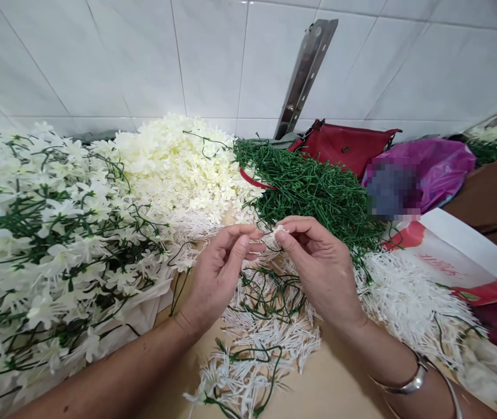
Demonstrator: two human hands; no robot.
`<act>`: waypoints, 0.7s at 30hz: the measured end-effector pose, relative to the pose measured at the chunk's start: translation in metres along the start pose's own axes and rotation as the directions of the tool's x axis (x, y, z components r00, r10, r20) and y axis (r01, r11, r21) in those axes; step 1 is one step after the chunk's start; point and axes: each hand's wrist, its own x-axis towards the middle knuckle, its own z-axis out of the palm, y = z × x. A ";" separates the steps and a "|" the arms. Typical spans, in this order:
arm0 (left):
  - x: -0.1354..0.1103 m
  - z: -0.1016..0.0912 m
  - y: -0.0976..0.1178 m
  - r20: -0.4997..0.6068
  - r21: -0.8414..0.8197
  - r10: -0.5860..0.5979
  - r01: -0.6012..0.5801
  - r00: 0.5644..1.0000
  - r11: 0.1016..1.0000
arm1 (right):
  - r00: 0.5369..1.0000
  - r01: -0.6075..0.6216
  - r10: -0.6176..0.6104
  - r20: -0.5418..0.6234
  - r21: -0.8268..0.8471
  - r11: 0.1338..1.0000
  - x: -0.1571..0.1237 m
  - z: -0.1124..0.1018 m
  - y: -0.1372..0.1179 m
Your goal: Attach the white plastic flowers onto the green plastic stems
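Observation:
Between the thumb and fingers of my right hand [322,262] is a small white artificial flower [277,235], partly covered by the fingertips. My left hand [224,262] faces it a short way to the left, its thumb and fingers closed in a pinch. A thin dark green stem shows at the left fingertips, though the grip itself is mostly hidden. Beneath both hands, loose green stems [274,294] lie over white stamen pieces [257,337] on the tan tabletop [318,384]. A white flower on a green stem [213,378] lies nearer to me.
Assembled white flowers [52,256] are heaped at left. Behind are piles of cream petals [178,163] and green stems [318,192]. More white stamens [409,297] lie at right, beside a red-and-white box [458,262]. A red bag [348,145] and purple plastic bag [444,169] stand behind.

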 end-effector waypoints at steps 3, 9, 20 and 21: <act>0.001 -0.003 0.002 -0.122 0.047 0.073 -0.068 0.990 0.997 | 0.998 -0.057 0.058 -0.020 0.039 0.998 0.005 -0.002 0.005; -0.003 -0.004 -0.001 -0.148 0.222 0.164 -0.129 0.975 0.966 | 0.998 -0.060 0.062 -0.021 0.078 0.995 0.009 -0.003 0.005; -0.004 -0.019 0.034 0.319 0.885 0.011 -0.302 0.948 0.353 | 0.999 -0.038 0.039 -0.011 0.072 0.997 0.012 -0.009 -0.004; -0.005 -0.018 0.033 0.325 0.903 -0.014 -0.306 0.946 0.302 | 0.998 -0.061 0.061 0.001 0.084 0.995 0.012 -0.009 -0.002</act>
